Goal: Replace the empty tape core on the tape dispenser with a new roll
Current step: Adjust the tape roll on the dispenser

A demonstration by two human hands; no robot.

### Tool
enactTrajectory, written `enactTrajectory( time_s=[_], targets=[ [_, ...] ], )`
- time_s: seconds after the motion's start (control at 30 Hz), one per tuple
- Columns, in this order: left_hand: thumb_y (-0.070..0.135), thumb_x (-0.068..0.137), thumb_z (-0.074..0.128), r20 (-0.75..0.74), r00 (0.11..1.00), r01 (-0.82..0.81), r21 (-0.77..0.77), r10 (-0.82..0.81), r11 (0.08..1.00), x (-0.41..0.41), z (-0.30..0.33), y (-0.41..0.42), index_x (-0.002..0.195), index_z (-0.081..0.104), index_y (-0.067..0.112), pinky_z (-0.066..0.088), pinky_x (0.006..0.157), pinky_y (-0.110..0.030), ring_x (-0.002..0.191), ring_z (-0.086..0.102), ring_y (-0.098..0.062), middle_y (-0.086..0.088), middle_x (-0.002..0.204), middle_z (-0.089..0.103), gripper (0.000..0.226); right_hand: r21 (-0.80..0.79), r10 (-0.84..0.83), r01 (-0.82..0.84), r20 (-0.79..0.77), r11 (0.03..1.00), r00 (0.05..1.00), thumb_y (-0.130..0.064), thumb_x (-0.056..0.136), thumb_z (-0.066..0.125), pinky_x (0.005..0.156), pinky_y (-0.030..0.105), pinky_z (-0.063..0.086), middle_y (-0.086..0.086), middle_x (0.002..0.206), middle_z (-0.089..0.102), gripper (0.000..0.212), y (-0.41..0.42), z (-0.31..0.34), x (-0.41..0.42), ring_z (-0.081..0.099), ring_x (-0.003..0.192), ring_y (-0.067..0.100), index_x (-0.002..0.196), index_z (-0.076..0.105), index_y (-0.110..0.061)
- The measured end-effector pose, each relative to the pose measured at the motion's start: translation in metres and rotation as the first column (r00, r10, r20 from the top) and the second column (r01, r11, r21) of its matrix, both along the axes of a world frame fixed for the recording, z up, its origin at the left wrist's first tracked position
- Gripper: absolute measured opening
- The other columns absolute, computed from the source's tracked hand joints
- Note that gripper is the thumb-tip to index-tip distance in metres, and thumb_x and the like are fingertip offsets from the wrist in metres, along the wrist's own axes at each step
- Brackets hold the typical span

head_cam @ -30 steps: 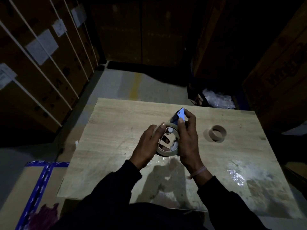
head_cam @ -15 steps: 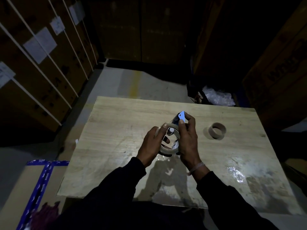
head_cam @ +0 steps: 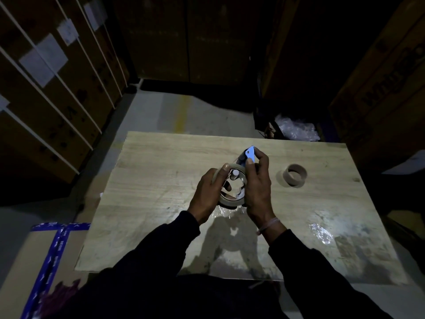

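Note:
Above the middle of the wooden table (head_cam: 161, 162) I hold a tape dispenser (head_cam: 249, 154) with a blue front part and a new beige tape roll (head_cam: 230, 201) sitting around its hub. My left hand (head_cam: 208, 192) wraps the left side of the roll, thumb over its rim. My right hand (head_cam: 257, 185) grips the dispenser's right side, thumb and fingers pinching the blue part at the top. The empty brown cardboard core (head_cam: 294, 174) lies on the table to the right, apart from my hands.
Stacked cardboard boxes (head_cam: 46, 100) with white straps and labels stand on the left, more boxes (head_cam: 379, 88) on the right. Crumpled clear plastic (head_cam: 296, 130) lies beyond the table's far edge. A box with blue tape (head_cam: 55, 245) sits at the lower left. Shiny film scraps (head_cam: 320, 233) lie on the table.
Both hands keep hold of the dispenser and roll in nearly the same place. My right fingers have shifted slightly on the blue part.

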State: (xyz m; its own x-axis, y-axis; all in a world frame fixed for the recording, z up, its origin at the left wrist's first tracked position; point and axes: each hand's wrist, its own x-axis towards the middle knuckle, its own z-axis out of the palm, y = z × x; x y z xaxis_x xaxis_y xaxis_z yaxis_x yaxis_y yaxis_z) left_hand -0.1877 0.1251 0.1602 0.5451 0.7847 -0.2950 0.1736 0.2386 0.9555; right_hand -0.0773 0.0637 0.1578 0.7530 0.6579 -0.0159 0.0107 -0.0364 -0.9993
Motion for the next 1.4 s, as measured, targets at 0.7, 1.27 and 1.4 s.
enactTrajectory(
  time_s=[0.7,1.27,1.4],
  targets=[
    [0.063,0.107,0.043,0.003,1.0,0.014,-0.005,-0.014,1.0,0.0,-0.013,-0.001,0.112,0.075,0.014,0.056,0.061,-0.036,0.067,0.07,-0.032,-0.01,0.08,0.07,0.059,-0.036,-0.032,0.032,0.009,0.999,0.999,-0.031,0.115,0.048,0.095,0.035,0.054,-0.002,0.11,0.072,0.031,-0.008,-0.009,0.0,0.071,0.108,0.025,0.146,0.053,-0.031],
    [0.049,0.111,0.041,-0.441,0.889,0.183,0.09,-0.126,0.979,0.006,-0.135,-0.007,0.116,0.062,0.021,0.038,0.093,-0.028,0.111,0.058,-0.025,-0.009,0.121,0.044,0.035,-0.373,0.013,-0.053,-0.107,0.926,0.994,-0.029,0.113,0.05,0.083,0.032,0.061,0.009,0.115,0.077,0.028,-0.001,-0.118,0.024,0.076,0.105,0.036,0.141,0.054,-0.027],
    [0.05,0.111,0.038,-0.528,0.841,0.202,0.1,-0.12,0.974,0.007,-0.156,-0.009,0.128,0.063,0.016,0.046,0.093,-0.035,0.108,0.064,-0.036,-0.015,0.126,0.048,0.045,-0.45,-0.022,-0.038,-0.128,0.892,0.992,-0.05,0.1,0.053,0.101,0.052,0.06,0.009,0.122,0.071,0.028,0.002,-0.17,0.026,0.073,0.112,0.036,0.128,0.056,-0.051]
  ],
)
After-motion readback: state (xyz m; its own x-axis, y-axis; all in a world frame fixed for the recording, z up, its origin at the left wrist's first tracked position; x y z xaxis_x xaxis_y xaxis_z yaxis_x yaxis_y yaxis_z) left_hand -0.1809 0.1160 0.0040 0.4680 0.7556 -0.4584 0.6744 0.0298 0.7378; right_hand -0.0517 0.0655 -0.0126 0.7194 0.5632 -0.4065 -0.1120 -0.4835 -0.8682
